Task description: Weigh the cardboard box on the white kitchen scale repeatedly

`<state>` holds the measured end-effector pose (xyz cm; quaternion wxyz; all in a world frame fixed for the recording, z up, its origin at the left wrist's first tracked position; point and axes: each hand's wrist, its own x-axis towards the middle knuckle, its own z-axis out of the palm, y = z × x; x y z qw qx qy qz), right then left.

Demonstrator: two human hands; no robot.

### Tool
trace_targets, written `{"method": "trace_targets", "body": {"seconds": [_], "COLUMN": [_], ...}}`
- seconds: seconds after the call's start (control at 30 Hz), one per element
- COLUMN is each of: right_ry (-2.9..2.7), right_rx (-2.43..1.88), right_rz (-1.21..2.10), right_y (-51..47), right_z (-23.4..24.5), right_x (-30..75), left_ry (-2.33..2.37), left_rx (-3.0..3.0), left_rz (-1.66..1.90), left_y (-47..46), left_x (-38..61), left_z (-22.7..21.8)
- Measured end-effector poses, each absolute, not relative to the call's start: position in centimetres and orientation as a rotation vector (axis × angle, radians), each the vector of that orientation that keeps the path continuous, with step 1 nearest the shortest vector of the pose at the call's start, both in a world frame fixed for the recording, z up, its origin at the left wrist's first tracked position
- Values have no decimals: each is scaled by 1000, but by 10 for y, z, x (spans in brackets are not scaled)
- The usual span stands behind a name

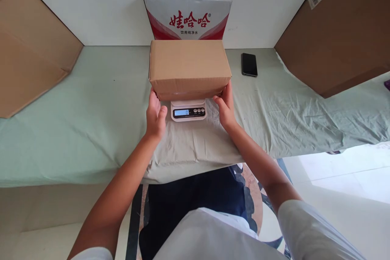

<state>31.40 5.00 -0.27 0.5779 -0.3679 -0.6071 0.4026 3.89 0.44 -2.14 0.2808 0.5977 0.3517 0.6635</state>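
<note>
A brown cardboard box [190, 59] is held between my two hands, right above a white digital scale [189, 118]. My left hand [156, 115] grips the box's lower left corner, its thumb apart from the box and its fingers partly hidden beneath. At the lower right corner, my right hand [226, 105] supports the box with its fingers along the side. The scale's lit display reads 0, and the box hides its platform, so I cannot tell whether the two touch.
A black phone [249, 64] lies right of the box on the green cloth [100, 130]. Behind stands a white and red printed carton [189, 16]. Large cardboard boxes flank the table at left [33, 48] and right [344, 32]. The table's front edge is close to my body.
</note>
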Motion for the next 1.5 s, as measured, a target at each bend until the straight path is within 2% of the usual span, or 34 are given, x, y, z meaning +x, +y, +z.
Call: {"method": "trace_targets", "body": {"seconds": [0.3, 1.07, 1.5], "right_ry": [-1434, -1335, -1187], "right_rx": [-872, -877, -906], "right_rz": [963, 956, 921], "right_y": [43, 43, 44], "right_z": [-4, -9, -15], "right_x": [315, 307, 311], "left_ry": [977, 1053, 1126], "left_rx": [1551, 1541, 1424], "left_rz": [1731, 1772, 1811], "left_y": [0, -5, 0], "left_x": [41, 52, 46], "left_z": [-32, -12, -24]}}
